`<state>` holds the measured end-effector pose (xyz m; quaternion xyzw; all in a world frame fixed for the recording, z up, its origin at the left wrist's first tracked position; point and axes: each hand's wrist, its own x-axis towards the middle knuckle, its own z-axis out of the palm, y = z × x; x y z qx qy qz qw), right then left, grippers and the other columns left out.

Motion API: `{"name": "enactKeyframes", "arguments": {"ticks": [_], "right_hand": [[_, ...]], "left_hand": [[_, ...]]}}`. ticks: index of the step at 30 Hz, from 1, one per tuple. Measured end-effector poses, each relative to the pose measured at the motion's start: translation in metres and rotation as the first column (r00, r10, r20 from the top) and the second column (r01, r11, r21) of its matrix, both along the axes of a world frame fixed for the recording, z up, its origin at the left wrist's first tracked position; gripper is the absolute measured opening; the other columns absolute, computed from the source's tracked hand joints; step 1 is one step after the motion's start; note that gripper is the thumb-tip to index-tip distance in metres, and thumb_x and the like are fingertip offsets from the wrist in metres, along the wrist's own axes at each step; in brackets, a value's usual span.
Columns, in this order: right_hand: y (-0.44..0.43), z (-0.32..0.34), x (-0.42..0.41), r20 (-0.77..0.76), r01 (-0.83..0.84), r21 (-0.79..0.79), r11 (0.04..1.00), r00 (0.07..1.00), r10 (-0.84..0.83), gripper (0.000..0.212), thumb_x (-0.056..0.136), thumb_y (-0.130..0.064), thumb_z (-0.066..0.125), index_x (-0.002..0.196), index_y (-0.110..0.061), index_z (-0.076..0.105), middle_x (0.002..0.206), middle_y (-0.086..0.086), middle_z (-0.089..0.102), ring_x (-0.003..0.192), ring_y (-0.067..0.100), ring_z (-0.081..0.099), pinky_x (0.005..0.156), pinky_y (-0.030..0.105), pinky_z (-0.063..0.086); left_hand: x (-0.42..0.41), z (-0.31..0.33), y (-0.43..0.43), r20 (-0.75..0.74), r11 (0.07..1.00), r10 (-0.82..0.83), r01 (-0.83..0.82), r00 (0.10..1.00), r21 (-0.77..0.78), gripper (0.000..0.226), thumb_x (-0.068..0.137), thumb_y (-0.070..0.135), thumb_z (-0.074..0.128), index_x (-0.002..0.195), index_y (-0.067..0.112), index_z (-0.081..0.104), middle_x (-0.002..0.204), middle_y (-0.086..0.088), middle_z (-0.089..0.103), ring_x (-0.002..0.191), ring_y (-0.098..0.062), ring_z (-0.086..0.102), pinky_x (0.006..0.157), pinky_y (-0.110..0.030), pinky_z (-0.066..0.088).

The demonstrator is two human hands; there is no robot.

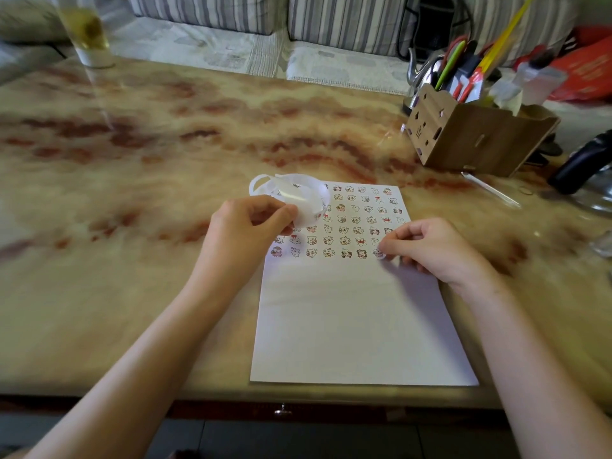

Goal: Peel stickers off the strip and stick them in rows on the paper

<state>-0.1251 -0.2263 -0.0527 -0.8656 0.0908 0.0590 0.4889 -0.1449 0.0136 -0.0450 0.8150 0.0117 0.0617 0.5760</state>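
A white sheet of paper (357, 326) lies on the marble-patterned table, its upper part filled with several rows of small cartoon stickers (351, 223). My left hand (251, 223) holds a curled white sticker strip (298, 197) above the paper's top left corner. My right hand (430, 246) pinches a small round sticker (379, 253) and has it against the paper at the right end of the lowest row. The lower half of the paper is blank.
A cardboard organiser (477, 137) with pens and scissors stands at the back right, with a dark object (583, 164) beside it. A tall glass (87, 31) stands at the back left. A striped sofa runs behind the table (132, 180).
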Motion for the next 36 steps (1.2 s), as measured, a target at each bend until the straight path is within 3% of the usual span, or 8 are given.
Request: {"name": "enactKeyframes", "arguments": {"ticks": [13, 17, 21, 25, 30, 33, 36], "right_hand": [[0.003, -0.005, 0.000, 0.033, 0.010, -0.050, 0.999, 0.999, -0.008, 0.007, 0.075, -0.005, 0.071, 0.069, -0.009, 0.071, 0.062, -0.001, 0.067, 0.043, 0.010, 0.046, 0.039, 0.016, 0.030], [0.002, -0.009, 0.001, 0.042, 0.017, -0.064, 0.998, 0.999, -0.014, 0.005, 0.074, -0.008, 0.075, 0.073, -0.008, 0.070, 0.061, 0.004, 0.065, 0.045, 0.012, 0.046, 0.047, 0.021, 0.032], [-0.002, -0.011, 0.002, 0.052, -0.014, -0.048, 0.999, 0.999, 0.017, 0.013, 0.074, -0.009, 0.079, 0.079, -0.009, 0.067, 0.055, 0.001, 0.058, 0.041, 0.008, 0.045, 0.045, 0.021, 0.032], [-0.006, -0.012, 0.004, 0.065, -0.006, -0.026, 1.000, 0.998, 0.008, 0.033, 0.073, -0.006, 0.079, 0.086, -0.019, 0.052, 0.060, 0.000, 0.053, 0.041, 0.007, 0.046, 0.047, 0.025, 0.033], [-0.008, -0.014, 0.007, 0.066, -0.022, -0.034, 0.999, 0.997, 0.025, 0.020, 0.080, -0.011, 0.074, 0.084, -0.020, 0.056, 0.064, -0.003, 0.053, 0.043, 0.002, 0.046, 0.039, 0.013, 0.032], [-0.005, -0.017, 0.007, 0.075, -0.003, -0.024, 1.000, 0.997, 0.005, 0.031, 0.070, -0.023, 0.083, 0.084, -0.019, 0.056, 0.059, -0.005, 0.052, 0.042, 0.003, 0.045, 0.045, 0.021, 0.033], [-0.005, -0.018, 0.008, 0.068, -0.028, -0.034, 0.999, 0.997, 0.030, 0.031, 0.070, -0.013, 0.083, 0.082, -0.019, 0.055, 0.061, -0.003, 0.050, 0.050, 0.008, 0.045, 0.051, 0.024, 0.036]], "left_hand": [[0.000, 0.001, -0.001, 0.002, 1.000, 0.001, -0.001, 1.000, 0.002, 0.017, 0.090, 0.024, 0.061, 0.082, 0.017, 0.075, 0.077, 0.005, 0.074, 0.076, -0.001, 0.069, 0.082, -0.023, 0.053], [-0.001, 0.000, -0.001, 0.002, 1.000, 0.000, 0.000, 1.000, -0.005, 0.017, 0.089, 0.024, 0.061, 0.081, 0.016, 0.074, 0.077, 0.005, 0.074, 0.076, -0.002, 0.069, 0.081, -0.023, 0.053], [-0.001, 0.001, -0.001, 0.001, 1.000, 0.002, -0.002, 1.000, -0.009, 0.017, 0.089, 0.024, 0.061, 0.081, 0.017, 0.074, 0.077, 0.005, 0.074, 0.077, -0.002, 0.069, 0.082, -0.024, 0.054], [0.000, 0.001, -0.002, 0.002, 1.000, -0.001, 0.001, 1.000, 0.000, 0.017, 0.089, 0.024, 0.061, 0.080, 0.018, 0.074, 0.076, 0.006, 0.074, 0.076, -0.001, 0.069, 0.080, -0.022, 0.053], [0.000, 0.000, 0.000, 0.002, 1.000, 0.000, 0.000, 1.000, 0.002, 0.017, 0.090, 0.025, 0.061, 0.081, 0.017, 0.074, 0.078, 0.005, 0.074, 0.077, -0.003, 0.070, 0.081, -0.024, 0.054], [0.000, 0.001, -0.001, -0.001, 1.000, -0.004, 0.004, 1.000, -0.006, 0.017, 0.090, 0.025, 0.061, 0.081, 0.017, 0.074, 0.077, 0.005, 0.074, 0.077, -0.003, 0.069, 0.082, -0.025, 0.054], [0.000, 0.001, -0.001, -0.001, 1.000, -0.006, 0.006, 1.000, -0.004, 0.017, 0.090, 0.025, 0.061, 0.081, 0.018, 0.074, 0.077, 0.006, 0.074, 0.077, -0.002, 0.069, 0.082, -0.026, 0.054]]}}
